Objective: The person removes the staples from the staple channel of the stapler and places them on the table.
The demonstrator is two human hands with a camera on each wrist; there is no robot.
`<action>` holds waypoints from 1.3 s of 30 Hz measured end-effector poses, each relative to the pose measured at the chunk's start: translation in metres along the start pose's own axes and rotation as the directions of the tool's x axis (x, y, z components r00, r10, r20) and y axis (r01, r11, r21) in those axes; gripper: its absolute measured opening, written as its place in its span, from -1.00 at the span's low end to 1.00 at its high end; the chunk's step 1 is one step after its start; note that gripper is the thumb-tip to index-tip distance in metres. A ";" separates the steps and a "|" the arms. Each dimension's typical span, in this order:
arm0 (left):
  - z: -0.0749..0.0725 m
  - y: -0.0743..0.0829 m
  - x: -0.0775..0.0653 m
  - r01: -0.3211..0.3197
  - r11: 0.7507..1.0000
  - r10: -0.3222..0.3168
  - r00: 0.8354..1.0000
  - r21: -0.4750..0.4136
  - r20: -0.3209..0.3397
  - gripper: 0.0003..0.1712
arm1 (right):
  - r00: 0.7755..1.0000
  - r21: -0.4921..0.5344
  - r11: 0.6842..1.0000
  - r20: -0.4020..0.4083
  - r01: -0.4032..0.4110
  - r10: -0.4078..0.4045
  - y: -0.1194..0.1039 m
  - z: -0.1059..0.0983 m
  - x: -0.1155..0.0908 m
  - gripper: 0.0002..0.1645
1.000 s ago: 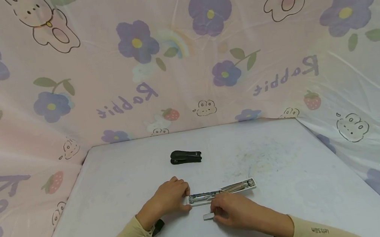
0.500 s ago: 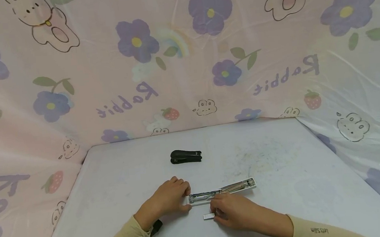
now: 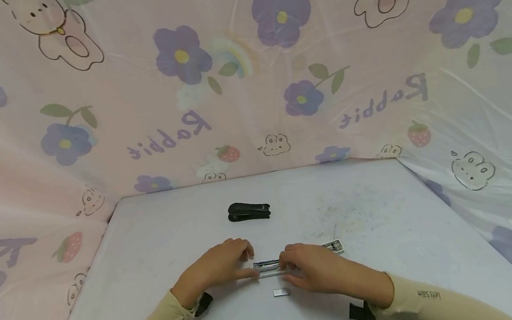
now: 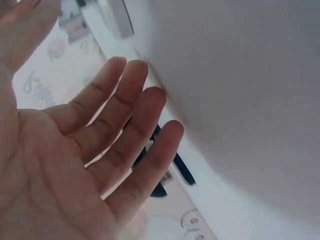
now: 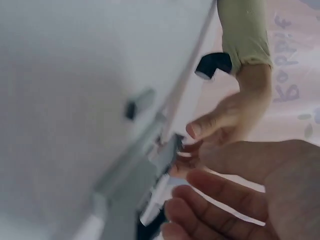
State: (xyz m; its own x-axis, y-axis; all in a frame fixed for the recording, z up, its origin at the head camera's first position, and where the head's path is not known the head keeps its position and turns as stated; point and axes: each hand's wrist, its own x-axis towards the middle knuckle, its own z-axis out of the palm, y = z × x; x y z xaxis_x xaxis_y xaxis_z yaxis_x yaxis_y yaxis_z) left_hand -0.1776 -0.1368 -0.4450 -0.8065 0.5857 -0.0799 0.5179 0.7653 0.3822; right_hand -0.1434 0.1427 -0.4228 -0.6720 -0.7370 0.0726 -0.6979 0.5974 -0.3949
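Observation:
A long white stapler [image 3: 267, 265] lies folded open on the table, its metal rail showing at the left. My left hand [image 3: 221, 264] is at its left end, thumb tip right by the corner, the other fingers spread and relaxed. In the left wrist view those fingers [image 4: 150, 145] hold nothing. My right hand [image 3: 316, 269] is over the stapler's middle and hides part of it. In the right wrist view its thumb [image 5: 235, 160] and loosely bent fingers stand apart beside the stapler [image 5: 135, 185]. A small silver strip of staples [image 3: 281, 292] lies just in front.
A black stapler [image 3: 249, 211] lies farther back on the white table [image 3: 174, 223]. A printed cloth [image 3: 231, 91] hangs behind and at both sides. Dark camera mounts [image 3: 362, 312] sit under the wrists.
My right hand has come away from the strip of staples and moved up over the stapler, covering more of it. My left fingers have loosened and shifted slightly left.

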 end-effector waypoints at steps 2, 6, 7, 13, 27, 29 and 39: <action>-0.004 -0.005 0.000 0.005 1.000 -0.005 1.000 -0.013 -0.019 -0.49 | 0.999 -0.015 1.000 -0.034 0.012 -0.013 0.002 -0.009 0.005 -0.87; -0.015 -0.018 0.002 0.052 0.997 -0.058 0.994 -0.060 -0.090 -0.58 | 0.996 -0.030 0.999 -0.089 0.028 -0.031 0.006 -0.025 0.018 -0.85; -0.019 -0.022 0.003 0.072 0.995 -0.080 0.991 -0.073 -0.111 -0.60 | 0.995 -0.028 0.999 -0.098 0.028 -0.031 0.007 -0.030 0.022 -0.85; -0.034 -0.047 0.011 0.164 0.978 -0.187 0.962 -0.126 -0.199 -0.57 | 0.989 0.001 0.999 -0.143 0.039 -0.039 0.025 -0.052 0.055 -0.82; -0.043 -0.082 0.054 0.229 0.960 -0.249 0.962 -0.164 -0.115 -0.25 | 0.999 0.050 0.999 -0.031 -0.021 0.023 0.065 -0.058 0.133 -0.61; -0.043 -0.087 0.060 0.227 0.958 -0.246 0.965 -0.176 -0.096 -0.26 | 1.000 0.055 0.998 -0.006 -0.017 0.017 0.069 -0.054 0.142 -0.59; -0.042 -0.097 0.082 0.184 0.956 -0.199 0.979 -0.229 -0.041 -0.29 | 0.998 0.049 0.998 0.054 -0.026 0.024 0.089 -0.026 0.170 -0.45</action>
State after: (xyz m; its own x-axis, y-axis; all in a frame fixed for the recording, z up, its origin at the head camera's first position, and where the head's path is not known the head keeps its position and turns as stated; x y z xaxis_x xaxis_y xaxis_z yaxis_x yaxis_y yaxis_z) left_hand -0.3058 -0.1745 -0.4501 -0.9042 0.4107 -0.1167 0.2811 0.7783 0.5615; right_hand -0.3259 0.0790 -0.4220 -0.6739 -0.7387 0.0138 -0.6673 0.6005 -0.4406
